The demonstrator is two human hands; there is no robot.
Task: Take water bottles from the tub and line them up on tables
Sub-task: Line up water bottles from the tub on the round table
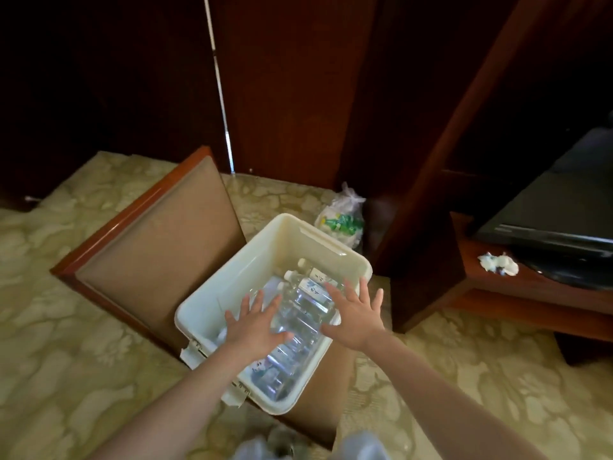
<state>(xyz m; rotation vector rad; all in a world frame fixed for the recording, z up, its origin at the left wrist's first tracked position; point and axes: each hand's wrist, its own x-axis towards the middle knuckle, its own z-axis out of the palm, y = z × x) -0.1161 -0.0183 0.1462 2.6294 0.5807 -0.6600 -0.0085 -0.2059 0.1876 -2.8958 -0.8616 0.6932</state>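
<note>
From the head view, a cream plastic tub [265,254] sat on the brown padded seat of a wood-framed chair [149,250], whose backrest rose to the left of it. The tub lay at a slant, one short end towards the person and the other towards the dark wooden wall panels [292,94]. Inside it, clear water bottles [310,302] lay on their sides, packed close together. Several had white caps pointing to the far end, and white labels with dark writing showed on a few.

Both bare arms reached forward over the tub. The left hand [255,327] was held flat, palm down, with its fingers straight and spread above the near half of the bottles. The right hand [356,313] was likewise flat and splayed, over the tub's right rim and the bottles beside it. Neither hand held anything, and whether either touched a bottle could not be told.

A patterned beige carpet [66,343] covered the floor. Beyond the tub, a tied clear plastic bag [341,220] with something green inside sat on the carpet against the wall. To the right, a low wooden surface [481,290] carried a black television [557,210] and a crumpled white tissue [497,265] just in front of it.
</note>
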